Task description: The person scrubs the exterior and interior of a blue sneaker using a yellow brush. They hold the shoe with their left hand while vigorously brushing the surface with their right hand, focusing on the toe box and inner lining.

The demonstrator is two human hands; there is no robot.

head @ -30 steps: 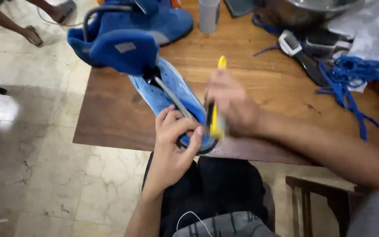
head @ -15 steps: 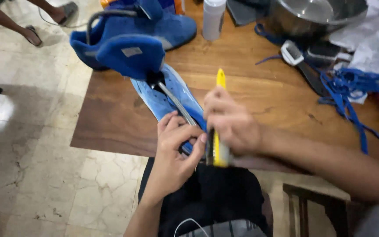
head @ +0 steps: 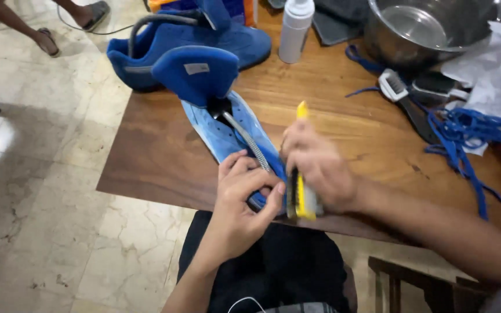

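Left hand (head: 242, 200): fingers curled and pinching the near end of the blue insole (head: 227, 136), pressing it at the counter's front edge.
Right hand (head: 320, 168): fingers closed around the yellow-handled brush (head: 302, 200), held upright with its bristle end just beside the left fingertips; motion blur hides the bristles' contact.
Blue insole: lies flat on the wooden counter (head: 163, 156), running from the blue shoe (head: 192, 52) toward the person.
Metal spoon (head: 236, 127): lies along the insole, bowl under the shoe's tongue.
Far side: white bottle (head: 295, 29), steel bowl (head: 430, 29), second brush (head: 404, 98), blue laces (head: 465, 133), crumpled white paper (head: 494, 69).
Floor: another person's sandalled feet (head: 47, 40), upper left.
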